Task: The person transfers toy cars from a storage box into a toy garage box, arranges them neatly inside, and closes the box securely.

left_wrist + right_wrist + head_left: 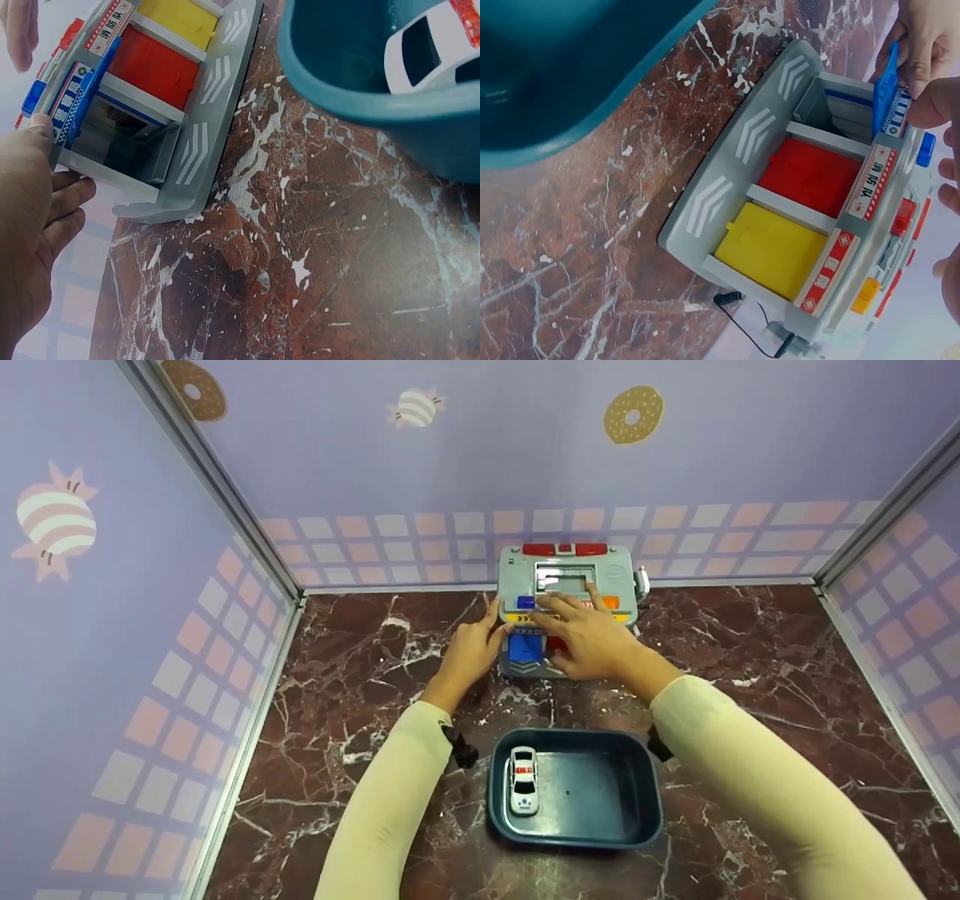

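A grey toy garage (619, 566) stands at the back of the table against the wall. Its blue door (886, 86) is swung up, uncovering a hollow bay; the red door (810, 176) and yellow door (772, 251) are down. My left hand (469, 649) grips the garage's left side, thumb at the blue sign and fingers along the side wall. My right hand (592, 634) lies over the garage's top with fingers extended, fingertips close to the blue button (526, 602). Part of the front is hidden under that hand.
A dark teal tub (574, 842) sits in front of the garage, between my forearms. Inside, along its left wall, lies a white toy police car (523, 802). A black cord (742, 330) hangs by the garage's right side. Patterned panels (480, 450) enclose the marbled table.
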Motion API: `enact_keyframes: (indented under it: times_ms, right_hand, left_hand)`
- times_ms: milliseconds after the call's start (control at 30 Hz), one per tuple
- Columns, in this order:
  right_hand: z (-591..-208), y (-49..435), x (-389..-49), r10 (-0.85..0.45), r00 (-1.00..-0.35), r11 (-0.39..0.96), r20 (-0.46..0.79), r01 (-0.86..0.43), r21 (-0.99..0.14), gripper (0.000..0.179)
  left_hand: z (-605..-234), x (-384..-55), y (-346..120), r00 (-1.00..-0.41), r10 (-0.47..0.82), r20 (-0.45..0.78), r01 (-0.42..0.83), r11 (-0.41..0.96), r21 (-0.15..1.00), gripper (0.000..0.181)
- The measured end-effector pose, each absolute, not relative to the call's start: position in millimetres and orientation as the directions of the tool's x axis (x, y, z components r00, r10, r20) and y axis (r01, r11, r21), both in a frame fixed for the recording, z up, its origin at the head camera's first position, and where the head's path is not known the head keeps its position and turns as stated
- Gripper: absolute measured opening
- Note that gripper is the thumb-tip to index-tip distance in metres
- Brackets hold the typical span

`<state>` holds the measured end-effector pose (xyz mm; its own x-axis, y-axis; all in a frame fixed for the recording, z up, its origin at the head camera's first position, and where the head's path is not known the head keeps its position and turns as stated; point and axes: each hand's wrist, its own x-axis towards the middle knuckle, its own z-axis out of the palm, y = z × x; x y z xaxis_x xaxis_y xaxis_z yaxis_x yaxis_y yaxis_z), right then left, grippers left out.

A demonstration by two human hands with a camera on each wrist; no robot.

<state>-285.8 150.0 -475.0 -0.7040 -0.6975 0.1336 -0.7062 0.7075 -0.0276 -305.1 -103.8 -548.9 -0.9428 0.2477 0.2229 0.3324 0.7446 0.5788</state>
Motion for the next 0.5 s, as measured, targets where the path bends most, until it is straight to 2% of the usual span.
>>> enact_keyframes:
  times_ms: [333, 500]
  right_hand:
    - [-474, 179, -266, -0.740, -0.652, 0.661, 0.165, -0.750, 0.006, 0.079]
    - [-479, 192, -256, -0.754, -0.631, 0.643, 0.184, -0.766, 0.006, 0.078]
  left_hand:
    - [-545, -307, -107, -0.953, 0.233, 0.192, 0.302, 0.766, 0.568, 0.070]
    - [-541, -308, -109, -0.948, 0.250, 0.196, 0.317, 0.796, 0.516, 0.070]
